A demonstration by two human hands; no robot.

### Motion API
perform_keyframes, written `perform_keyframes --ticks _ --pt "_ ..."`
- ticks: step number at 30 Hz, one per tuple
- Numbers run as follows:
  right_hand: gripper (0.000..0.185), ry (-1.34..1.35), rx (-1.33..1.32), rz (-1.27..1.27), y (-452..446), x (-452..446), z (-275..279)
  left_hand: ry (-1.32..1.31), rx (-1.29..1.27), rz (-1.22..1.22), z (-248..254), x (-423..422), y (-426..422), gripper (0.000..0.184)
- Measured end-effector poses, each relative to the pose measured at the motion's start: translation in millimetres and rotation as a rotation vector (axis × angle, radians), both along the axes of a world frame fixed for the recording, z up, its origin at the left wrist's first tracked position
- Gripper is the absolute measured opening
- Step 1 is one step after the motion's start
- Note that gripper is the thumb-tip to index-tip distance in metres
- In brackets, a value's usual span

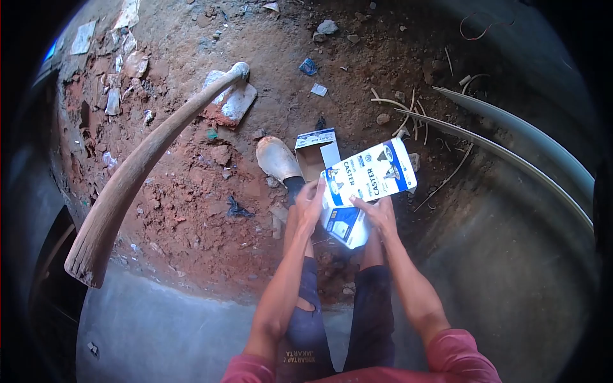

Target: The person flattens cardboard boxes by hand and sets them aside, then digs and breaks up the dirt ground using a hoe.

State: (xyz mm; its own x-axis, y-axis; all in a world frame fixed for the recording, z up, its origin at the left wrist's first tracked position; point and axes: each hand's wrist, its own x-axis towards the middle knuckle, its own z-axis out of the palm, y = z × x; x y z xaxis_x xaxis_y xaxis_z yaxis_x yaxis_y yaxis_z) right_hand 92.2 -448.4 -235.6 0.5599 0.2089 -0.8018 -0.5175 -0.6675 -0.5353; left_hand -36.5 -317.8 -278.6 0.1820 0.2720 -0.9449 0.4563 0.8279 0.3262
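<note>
Both hands hold a white and blue cardboard box [367, 171] printed "CASTER", tilted in front of my knees. My left hand [310, 205] has its fingers closed on the box's left edge. At the lower edge, my right hand [377, 214] grips it with the thumb on the printed face and the other fingers hidden. A bright blue and white panel [345, 225] hangs below that face, between the hands. Just beyond, on the dirt, stands a second CASTER box [310, 161], open toward me.
A hoe-like tool with a long curved wooden handle [163, 143] and a soil-caked pale blade [239, 102] lies at left. Long pale curved strips [511, 124] extend at right. Loose red soil [185, 210], stones and scraps surround my pale shoe [276, 159]. Smooth grey floor [172, 325] lies nearest.
</note>
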Motion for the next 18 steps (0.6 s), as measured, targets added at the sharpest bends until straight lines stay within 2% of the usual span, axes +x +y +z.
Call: perform_keyframes --ticks 2,3,5,6,7,8,10,12,14,15,17,18 --pt "0.057 -0.031 -0.058 0.134 5.9 17.8 -1.9 0.374 0.383 -0.281 -21.3 -11.5 13.0 0.063" --pt "0.054 -0.066 -0.067 0.152 9.6 21.8 -10.1 0.481 0.602 -0.571 -7.9 2.4 30.7 0.070" --pt "0.042 -0.147 -0.014 0.248 35.9 31.4 -9.9 0.443 0.626 -0.640 -27.3 4.1 36.9 0.066" --pt "0.034 -0.220 -0.034 0.421 60.7 37.5 -0.7 0.402 0.648 -0.711 -36.2 5.4 41.2 0.063" --pt "0.034 -0.205 -0.160 0.531 69.7 29.8 -17.6 0.230 0.523 -0.711 -42.6 3.9 52.3 0.048" --pt "0.035 -0.188 -0.289 0.639 76.6 22.1 -34.3 0.227 0.524 -0.711 -46.5 3.4 57.1 0.048" --pt "0.034 -0.224 -0.286 0.686 95.9 14.8 -47.0 0.235 0.445 -0.866 -58.1 -3.1 59.6 0.036" --pt "0.035 -0.308 -0.286 0.803 110.6 1.0 -56.3 0.153 0.486 -0.872 -61.2 -6.4 57.2 0.030" --pt "0.034 -0.386 -0.229 0.827 101.5 -11.8 -62.4 0.129 0.340 -0.771 -57.9 -10.5 54.8 0.026" --pt "0.034 -0.391 -0.234 0.824 99.9 -12.7 -64.7 0.080 0.477 -0.804 -61.8 -12.6 50.5 0.024" --pt "0.033 -0.467 -0.226 0.982 96.1 -11.8 -70.7 0.071 0.486 -0.745 -70.0 -13.8 38.9 0.024" --pt "0.033 -0.465 -0.231 0.980 94.7 -13.5 -74.6 0.076 0.491 -0.689 -64.4 -11.2 35.5 0.024"
